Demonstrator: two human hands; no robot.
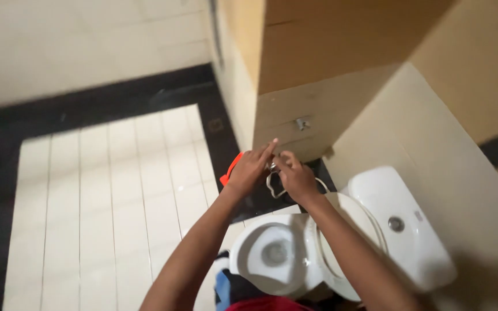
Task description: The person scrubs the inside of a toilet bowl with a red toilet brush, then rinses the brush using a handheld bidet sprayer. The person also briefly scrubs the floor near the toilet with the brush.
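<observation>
My left hand (251, 168) and my right hand (295, 175) meet in front of the beige wall, both around a small metal spray head with a pale hose (272, 185) that loops down below them. My left forefinger points up toward a metal wall fitting (301, 122). An orange object (229, 170) shows behind my left hand, mostly hidden. Below my arms stands a white toilet (272, 253) with its seat and lid raised.
The white cistern (402, 222) with a round flush button stands at the right against the beige wall. Pale floor tiles (105, 196) with a black border spread to the left. A wooden panel (329, 40) hangs above.
</observation>
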